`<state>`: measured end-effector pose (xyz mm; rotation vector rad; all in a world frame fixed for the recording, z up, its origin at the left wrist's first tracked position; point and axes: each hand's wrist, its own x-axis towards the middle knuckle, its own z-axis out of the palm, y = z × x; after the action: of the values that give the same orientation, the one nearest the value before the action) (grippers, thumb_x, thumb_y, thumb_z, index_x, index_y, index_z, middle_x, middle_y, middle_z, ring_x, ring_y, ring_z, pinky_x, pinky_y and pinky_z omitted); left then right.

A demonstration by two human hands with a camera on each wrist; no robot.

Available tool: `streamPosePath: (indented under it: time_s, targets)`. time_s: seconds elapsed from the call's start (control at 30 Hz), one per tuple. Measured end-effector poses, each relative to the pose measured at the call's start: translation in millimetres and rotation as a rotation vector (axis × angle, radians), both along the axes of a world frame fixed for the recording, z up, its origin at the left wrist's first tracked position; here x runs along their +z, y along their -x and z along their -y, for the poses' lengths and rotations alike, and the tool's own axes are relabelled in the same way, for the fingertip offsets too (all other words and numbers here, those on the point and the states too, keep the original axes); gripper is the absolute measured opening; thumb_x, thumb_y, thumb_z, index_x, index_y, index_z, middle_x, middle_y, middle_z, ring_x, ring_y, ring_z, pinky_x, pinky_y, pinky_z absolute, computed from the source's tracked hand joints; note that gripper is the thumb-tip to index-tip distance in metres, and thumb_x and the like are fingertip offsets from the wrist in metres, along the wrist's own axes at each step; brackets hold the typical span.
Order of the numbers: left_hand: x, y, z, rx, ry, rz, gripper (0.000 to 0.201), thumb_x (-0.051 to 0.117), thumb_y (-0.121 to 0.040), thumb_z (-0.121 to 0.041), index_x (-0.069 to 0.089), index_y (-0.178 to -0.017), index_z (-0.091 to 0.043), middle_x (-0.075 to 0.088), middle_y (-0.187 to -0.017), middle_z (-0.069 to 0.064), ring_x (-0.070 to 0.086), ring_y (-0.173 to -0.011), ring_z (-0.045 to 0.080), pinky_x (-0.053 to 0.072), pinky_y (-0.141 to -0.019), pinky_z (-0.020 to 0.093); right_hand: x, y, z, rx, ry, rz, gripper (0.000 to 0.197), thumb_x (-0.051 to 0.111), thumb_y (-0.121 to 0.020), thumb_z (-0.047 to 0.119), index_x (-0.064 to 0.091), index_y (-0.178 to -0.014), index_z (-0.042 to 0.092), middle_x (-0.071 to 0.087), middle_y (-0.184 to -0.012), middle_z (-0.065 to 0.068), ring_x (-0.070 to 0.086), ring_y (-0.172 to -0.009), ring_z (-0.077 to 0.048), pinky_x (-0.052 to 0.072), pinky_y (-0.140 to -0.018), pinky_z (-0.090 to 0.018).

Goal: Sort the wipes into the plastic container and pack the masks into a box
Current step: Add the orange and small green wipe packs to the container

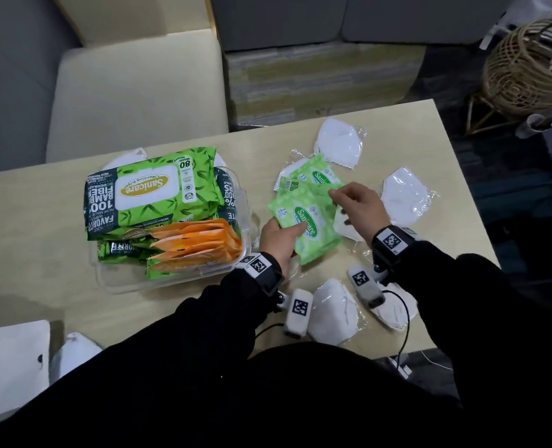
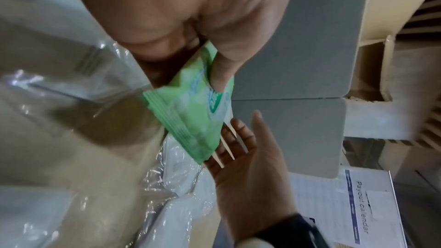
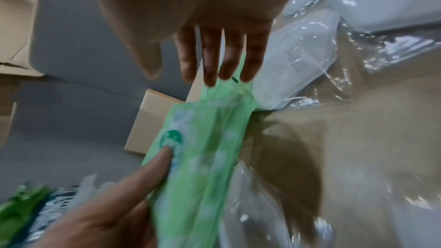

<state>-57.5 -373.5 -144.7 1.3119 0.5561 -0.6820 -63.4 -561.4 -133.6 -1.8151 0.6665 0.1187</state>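
My left hand (image 1: 287,232) grips a small light-green wipes pack (image 1: 315,236) just above the table, thumb on top (image 2: 222,74), to the right of the clear plastic container (image 1: 122,286). Two more small green packs (image 1: 316,176) lie just beyond it. My right hand (image 1: 349,202) is open, its straight fingertips (image 3: 214,63) touching the far edge of the green packs. The container holds large green wipes packs (image 1: 152,192) and orange packs (image 1: 197,244). Wrapped white masks (image 1: 339,143) (image 1: 404,195) (image 1: 333,312) lie scattered on the table (image 1: 42,221).
Another mask (image 1: 349,229) lies under my right hand and one (image 1: 132,155) peeks out behind the container. A white box-like object (image 1: 9,360) sits at the lower left. A cream chair (image 1: 139,92) stands beyond the table, a wicker basket (image 1: 527,69) to the far right.
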Motion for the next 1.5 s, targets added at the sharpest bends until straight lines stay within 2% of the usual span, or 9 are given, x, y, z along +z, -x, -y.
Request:
streamPosePath:
  time_s: [0.13,0.37,0.57,0.8,0.93,1.13,1.23,1.37,1.5]
  targets:
    - [1.3,-1.9,-8.8,-0.063,-0.096,0.044,0.037,0.072,-0.089,0.000,0.069,-0.124,-0.011,0.079,-0.112,0.006,0.076,-0.102,0.025,0.061,-0.093,0.048,-27.0,-32.0,8.9,0.097,0.461,-0.052,0.054,0.082,-0.078,0.036,0.062,-0.126,0.021,0.060,-0.127,-0.010,0.055,-0.117,-0.031,0.045,-0.099,-0.040]
    - [-3.4,5.7,-17.4,-0.031,-0.127,0.017,0.023,0.068,-0.095,0.002,0.070,-0.111,-0.015,0.077,-0.097,0.000,0.075,-0.082,0.015,0.062,-0.064,0.029,-45.4,-54.5,9.0,0.296,0.488,-0.229,0.092,0.089,-0.067,0.038,0.044,-0.146,0.024,0.063,-0.130,-0.012,0.061,-0.118,-0.034,0.051,-0.100,-0.049]
    - [-17.6,13.8,-15.5,0.023,-0.164,-0.016,0.021,0.079,-0.079,-0.018,0.074,-0.099,-0.020,0.081,-0.101,0.001,0.077,-0.098,0.026,0.059,-0.096,0.054,-42.2,-46.1,8.0,0.363,0.552,-0.135,0.059,0.074,-0.081,0.019,0.055,-0.137,0.021,0.064,-0.098,-0.008,0.065,-0.102,-0.035,0.052,-0.082,-0.036]
    - [-29.7,16.5,-13.2,0.115,-0.157,-0.018,0.049,0.073,-0.070,-0.025,0.071,-0.118,-0.018,0.079,-0.107,0.005,0.076,-0.098,0.031,0.060,-0.090,0.059,-36.2,-40.6,-13.0,0.907,0.878,-0.015,0.101,0.090,-0.059,0.040,0.047,-0.150,0.033,0.044,-0.150,-0.006,0.041,-0.134,-0.034,0.043,-0.103,-0.047]
    - [-27.0,15.5,-17.2,0.100,-0.145,-0.006,0.058,0.071,-0.071,-0.024,0.067,-0.128,-0.016,0.077,-0.115,0.005,0.075,-0.104,0.030,0.059,-0.094,0.058,-41.8,-39.4,-18.1,0.898,1.037,-0.060,0.091,0.084,-0.062,0.025,0.047,-0.145,0.027,0.049,-0.144,-0.007,0.048,-0.128,-0.035,0.039,-0.099,-0.048]
    - [2.6,15.5,-19.2,0.082,-0.053,-0.070,0.030,0.073,-0.093,-0.014,0.068,-0.123,-0.013,0.079,-0.109,0.009,0.077,-0.096,0.030,0.063,-0.083,0.049,-17.0,-32.2,1.1,0.278,0.406,-0.045,0.034,0.060,-0.091,0.021,0.070,-0.124,0.021,0.076,-0.108,-0.012,0.069,-0.100,-0.035,0.053,-0.083,-0.038]
    - [5.9,14.2,-12.5,0.068,-0.012,-0.076,0.058,0.087,-0.071,-0.037,0.069,-0.123,-0.018,0.078,-0.113,0.004,0.075,-0.104,0.029,0.060,-0.090,0.051,-2.1,-20.2,12.8,-0.004,-0.055,-0.092,0.028,0.062,-0.082,0.014,0.076,-0.106,0.015,0.078,-0.099,-0.017,0.075,-0.091,-0.040,0.061,-0.084,-0.055]
    - [0.2,9.9,-2.7,0.131,0.041,-0.066,0.073,0.089,-0.064,-0.038,0.066,-0.130,-0.019,0.076,-0.123,0.002,0.070,-0.118,0.028,0.053,-0.104,0.056,6.8,5.7,14.7,-0.108,-0.532,-0.152,0.027,0.059,-0.088,-0.003,0.074,-0.110,0.003,0.075,-0.106,-0.026,0.071,-0.090,-0.040,0.059,-0.082,-0.050]
    - [9.1,5.0,1.6,0.112,0.072,-0.065,0.064,0.086,-0.074,-0.027,0.062,-0.132,-0.018,0.075,-0.124,0.009,0.074,-0.111,0.033,0.059,-0.090,0.062,6.9,21.4,1.1,-0.070,-0.619,-0.167,0.023,0.062,-0.097,0.014,0.073,-0.110,0.000,0.076,-0.102,-0.019,0.071,-0.083,-0.032,0.058,-0.072,-0.036]
